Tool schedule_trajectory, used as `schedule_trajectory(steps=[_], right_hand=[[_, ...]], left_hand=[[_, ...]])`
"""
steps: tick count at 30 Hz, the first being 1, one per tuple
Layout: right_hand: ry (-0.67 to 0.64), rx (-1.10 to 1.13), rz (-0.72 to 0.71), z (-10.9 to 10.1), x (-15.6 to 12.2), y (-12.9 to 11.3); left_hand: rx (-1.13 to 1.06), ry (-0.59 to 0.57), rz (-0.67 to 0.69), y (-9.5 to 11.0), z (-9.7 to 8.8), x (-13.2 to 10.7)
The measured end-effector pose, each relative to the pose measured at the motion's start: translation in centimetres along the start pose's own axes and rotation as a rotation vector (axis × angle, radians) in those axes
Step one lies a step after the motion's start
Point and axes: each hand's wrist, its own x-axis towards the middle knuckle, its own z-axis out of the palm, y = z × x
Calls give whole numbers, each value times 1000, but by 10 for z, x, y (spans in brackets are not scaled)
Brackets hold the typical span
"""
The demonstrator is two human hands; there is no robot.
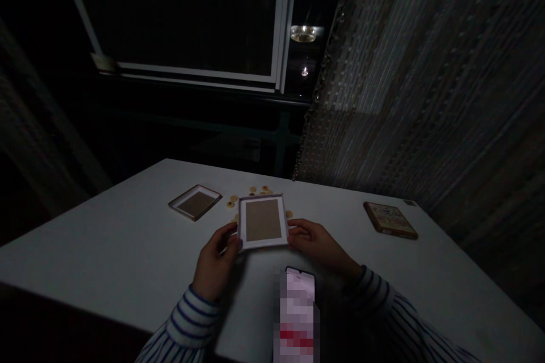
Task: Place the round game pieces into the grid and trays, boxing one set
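Between my two hands is a shallow open box part (264, 220), white inside with a brown panel on its bottom; whether it is a lid or a base I cannot tell. My left hand (216, 261) grips its left side near the lower corner, fingers curled behind the edge. On the opposite side my right hand (317, 243) holds the lower right edge. Several small round yellowish discs (234, 198) lie on the table just behind and beside the box part, some of them hidden by it.
A similar shallow box part (196, 202) lies at the left on the white table (128, 249). Far to the right rests a closed box with a picture on top (390, 219). A lit phone (298, 312) lies near me. A bead curtain (366, 96) hangs behind the table's right side.
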Motion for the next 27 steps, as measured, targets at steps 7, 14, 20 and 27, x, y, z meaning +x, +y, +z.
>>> schedule_trajectory(steps=[7,14,20,27], right_hand=[[68,-17,-18,-14,-13,-1],[135,17,-6,-26,-18,12],[210,86,-14,-31,-24,19],[313,82,-116,-33,-26,27]], left_hand=[[-14,-63,12,5,18,3],[1,-93,17,12,34,6],[3,-139,54,14,43,10],[-40,-134,55,18,56,9]])
